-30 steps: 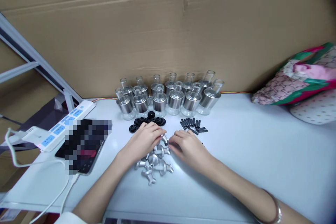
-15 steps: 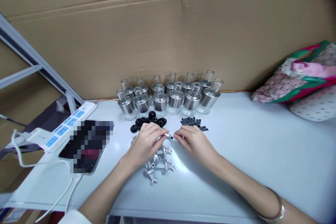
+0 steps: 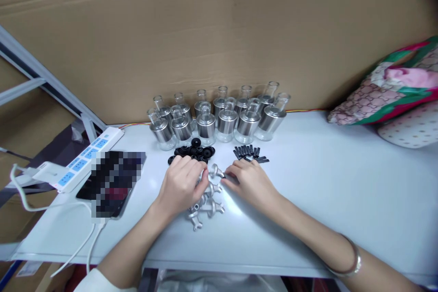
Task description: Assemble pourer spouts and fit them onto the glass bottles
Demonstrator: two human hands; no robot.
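Evidently the metal piece (image 3: 215, 171) was in the gap between the hands, at three o'clock from the left hand (image 3: 181, 185) and nine o'clock from the right hand (image 3: 249, 180); the right hand's thumb and forefinger were nearly together, pinching its narrow end; the left hand was curled, thumb close to forefinger, and from where I stood I couldn't tell whether it gripped anything; more metal parts (image 3: 214, 207) lay heaped at four o'clock from the left hand; black discs (image 3: 195, 151) were piled at its twelve, short black strips (image 3: 247, 150) at the right hand's twelve; farther off, at twelve, stood two rows of bottles (image 3: 227, 122).
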